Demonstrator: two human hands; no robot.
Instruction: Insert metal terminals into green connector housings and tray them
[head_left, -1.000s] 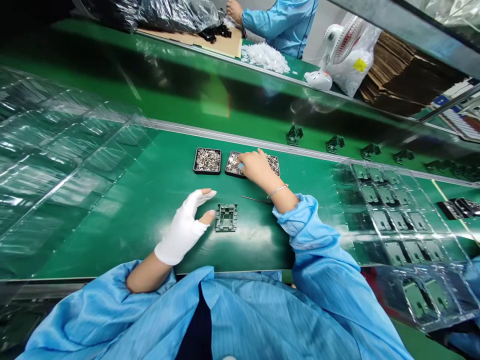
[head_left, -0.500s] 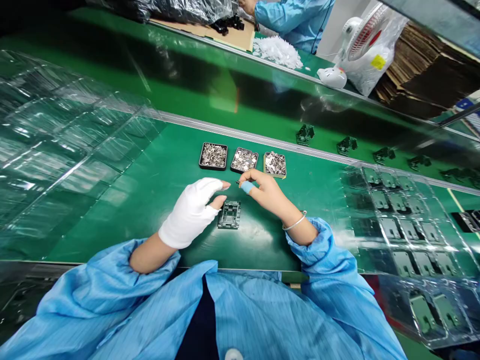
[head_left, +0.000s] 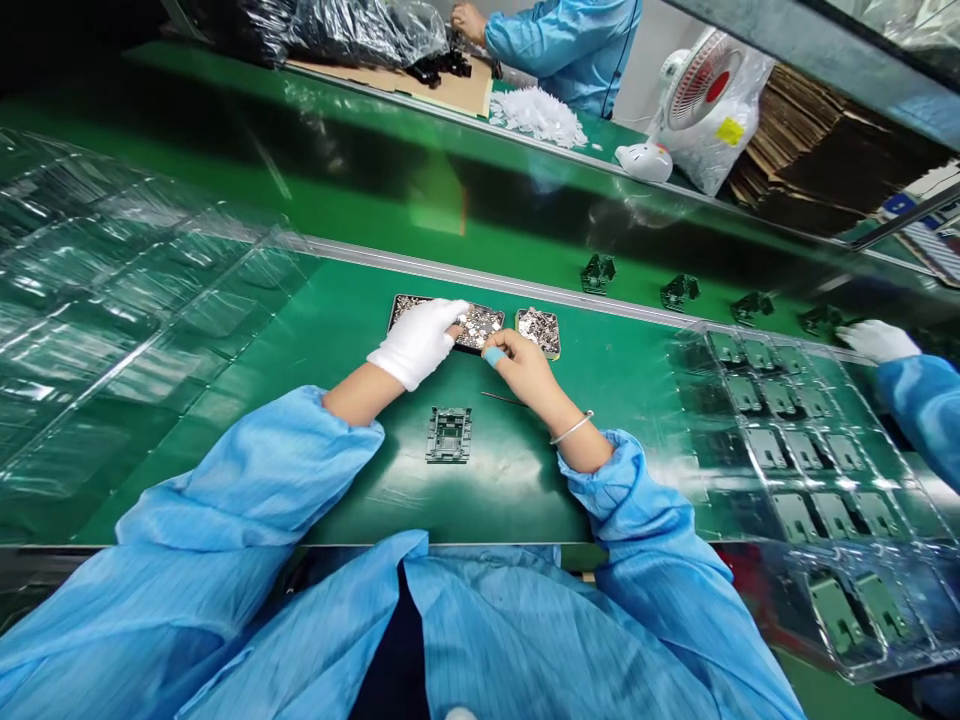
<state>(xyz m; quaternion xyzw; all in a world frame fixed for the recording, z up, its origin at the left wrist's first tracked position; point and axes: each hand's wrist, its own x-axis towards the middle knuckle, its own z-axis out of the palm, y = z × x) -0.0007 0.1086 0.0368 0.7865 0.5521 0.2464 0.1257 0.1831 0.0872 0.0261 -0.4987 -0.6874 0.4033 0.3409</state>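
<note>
My left hand (head_left: 421, 338), in a white glove with bare fingertips, reaches over the left and middle boxes of small metal parts; its fingers are bent at the middle box (head_left: 482, 326), and what they hold is hidden. My right hand (head_left: 519, 368), with blue tape on a finger, is closed just in front of the middle and right boxes; whatever it pinches is too small to make out. A thin dark rod (head_left: 502, 398) shows beneath it. The right box (head_left: 538, 331) holds metal pieces. A green-grey frame part (head_left: 449, 435) lies flat on the green table, nearer my body.
Clear plastic trays (head_left: 135, 330) lie at the left. Another tray with green plates (head_left: 810, 450) is at the right. Several small assemblies (head_left: 598, 273) stand beyond the metal rail. A person's gloved hand (head_left: 877, 340) reaches in at the right. A fan (head_left: 697, 85) stands at the back.
My left hand has moved forward, away from the frame part, to the boxes. My right hand stays near the boxes, slightly forward relative to the table. Another person's gloved hand has appeared at the right.
</note>
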